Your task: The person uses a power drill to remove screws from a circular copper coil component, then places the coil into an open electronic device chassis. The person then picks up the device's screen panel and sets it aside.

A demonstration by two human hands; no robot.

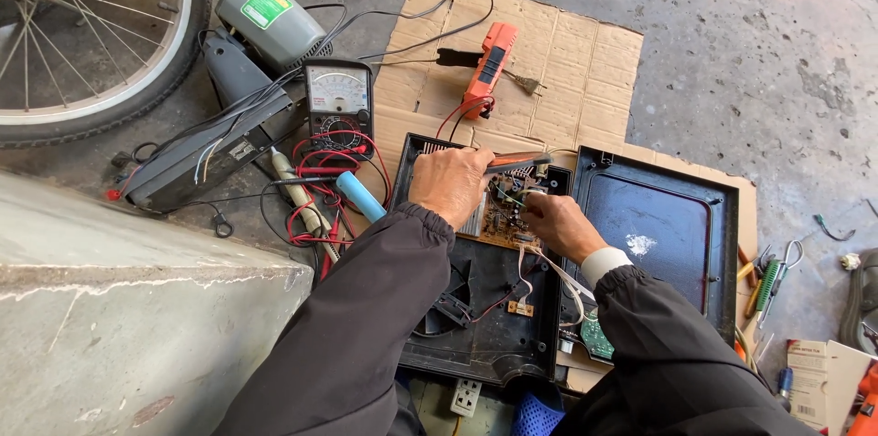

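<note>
Near frame centre, left hand [448, 184] closed round an orange-handled soldering iron [517, 161], tip pointing right over the brown circuit board [506, 212]. Just right, right hand [558, 224] pinching something small on that board, too hidden to tell. Below, open black plastic appliance casing [485, 335]; right of centre, dark glass top panel [654, 226].

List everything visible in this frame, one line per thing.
circuit board: one, brown, inside open black casing
soldering iron: one, orange-handled, in left hand
glass top panel: one, black, right of casing
analog multimeter: one, black, red leads
clamp meter: one, orange, on cardboard
bicycle wheel: one, top left
motor: one, grey
hand tools: several, right edge
left hand: grips iron
right hand: on board
</note>
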